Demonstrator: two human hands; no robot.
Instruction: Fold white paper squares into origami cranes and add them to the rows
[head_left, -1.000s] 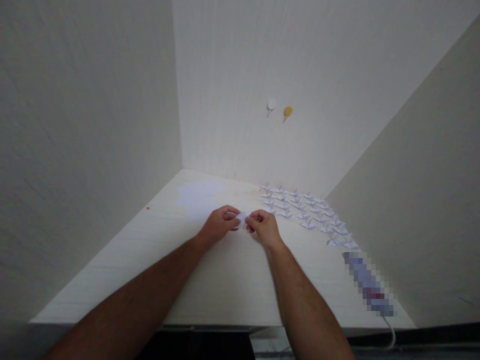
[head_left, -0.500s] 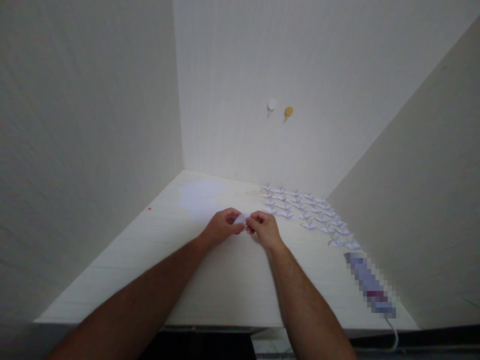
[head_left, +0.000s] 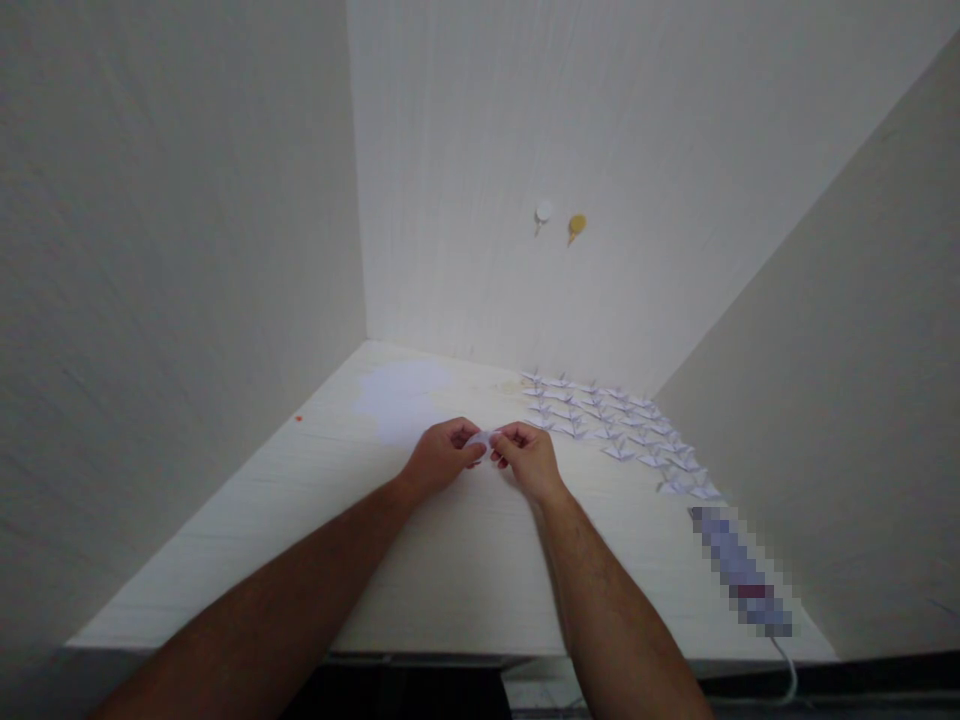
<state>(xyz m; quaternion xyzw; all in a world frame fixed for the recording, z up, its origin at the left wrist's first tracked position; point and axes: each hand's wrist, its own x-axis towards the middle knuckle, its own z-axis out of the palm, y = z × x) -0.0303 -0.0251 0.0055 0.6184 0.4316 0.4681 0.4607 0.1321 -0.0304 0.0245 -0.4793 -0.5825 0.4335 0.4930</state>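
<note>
Between my two hands, over the middle of the white desk, is a small folded piece of white paper (head_left: 482,438). My left hand (head_left: 444,455) pinches its left side with thumb and fingers. On its right side, the thumb and forefinger of my right hand (head_left: 529,458) grip the paper. Fingers cover most of it, so its exact folded shape is hard to make out. Several folded white paper cranes (head_left: 609,433) stand in rows at the right back of the desk. Loose white paper sheets (head_left: 397,390) lie behind my left hand.
A blurred-out elongated object (head_left: 739,570) with a white cable (head_left: 789,670) lies at the right edge of the desk (head_left: 247,560). Walls enclose the desk on the left, back and right. A white hook (head_left: 544,211) and a yellow hook (head_left: 577,224) are on the back wall.
The fingers have shifted slightly on the paper, and a little less of it shows between them. Both hands stay in nearly the same place.
</note>
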